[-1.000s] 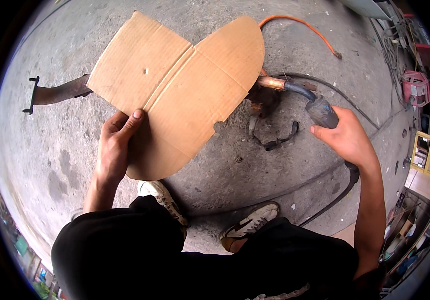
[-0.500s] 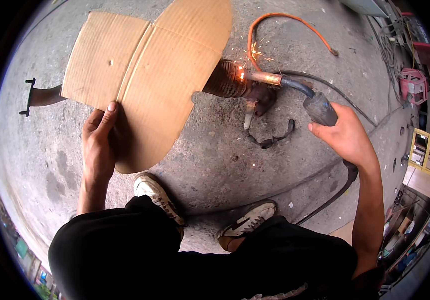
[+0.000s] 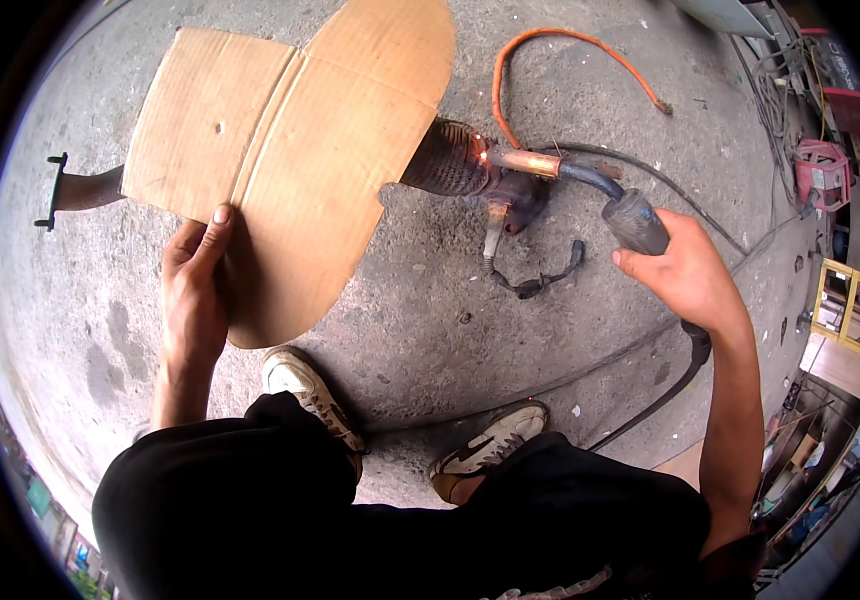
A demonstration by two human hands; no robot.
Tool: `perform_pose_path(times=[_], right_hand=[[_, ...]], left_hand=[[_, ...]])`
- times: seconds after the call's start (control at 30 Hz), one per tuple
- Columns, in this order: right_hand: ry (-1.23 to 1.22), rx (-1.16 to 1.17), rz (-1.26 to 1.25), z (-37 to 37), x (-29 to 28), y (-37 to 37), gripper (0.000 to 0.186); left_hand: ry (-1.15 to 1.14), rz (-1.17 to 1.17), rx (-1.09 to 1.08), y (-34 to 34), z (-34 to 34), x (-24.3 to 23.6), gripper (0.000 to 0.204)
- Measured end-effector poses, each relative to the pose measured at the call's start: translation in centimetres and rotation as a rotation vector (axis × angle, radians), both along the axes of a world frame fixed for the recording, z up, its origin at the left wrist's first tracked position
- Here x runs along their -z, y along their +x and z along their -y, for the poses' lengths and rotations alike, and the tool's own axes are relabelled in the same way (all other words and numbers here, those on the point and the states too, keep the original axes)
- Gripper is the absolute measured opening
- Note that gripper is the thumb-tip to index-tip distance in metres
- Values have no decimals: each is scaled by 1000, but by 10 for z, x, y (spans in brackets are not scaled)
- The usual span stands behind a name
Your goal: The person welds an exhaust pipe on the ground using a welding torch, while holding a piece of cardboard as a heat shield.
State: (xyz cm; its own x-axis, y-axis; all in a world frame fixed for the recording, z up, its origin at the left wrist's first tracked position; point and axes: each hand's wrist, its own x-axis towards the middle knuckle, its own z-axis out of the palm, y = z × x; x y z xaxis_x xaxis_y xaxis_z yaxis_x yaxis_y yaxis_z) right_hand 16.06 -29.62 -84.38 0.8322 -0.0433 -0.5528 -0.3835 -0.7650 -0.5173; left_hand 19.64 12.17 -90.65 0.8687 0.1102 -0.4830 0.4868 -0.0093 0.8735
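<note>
My left hand [image 3: 195, 280] grips the lower edge of a cut cardboard sheet [image 3: 300, 150], thumb on top. My right hand [image 3: 690, 265] is wrapped round the black handle of a welding torch [image 3: 636, 222]. The torch's copper nozzle [image 3: 528, 162] points left at a rusty exhaust pipe [image 3: 445, 160] on the floor, where a spot glows orange right by the tip. Cardboard hides the pipe's middle; its flanged end [image 3: 58, 190] sticks out at the left. A sensor with a short dark lead [image 3: 495, 235] hangs off the pipe's near side.
An orange cable [image 3: 550, 32] curls on the concrete beyond the pipe. The torch's black cable [image 3: 650, 408] runs back past my right shoe [image 3: 490, 450]. A pink machine [image 3: 823, 175] and a yellow frame [image 3: 855, 310] stand at the right.
The bright sparks at the nozzle are gone, leaving a dimmer orange glow on the pipe. Both hands keep their grips, and the whole view has shifted slightly.
</note>
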Motion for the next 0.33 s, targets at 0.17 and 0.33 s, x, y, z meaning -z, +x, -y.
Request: perform_pose_path(times=[0.17,0.33], right_hand=[[-1,-11,16,2,2,-2,23],[-30,-32,-46,1,-1,1,23]], left_hand=[[32,-20,-76,0,19,-3,21],[103,-44,108,-2,-8,10,29]])
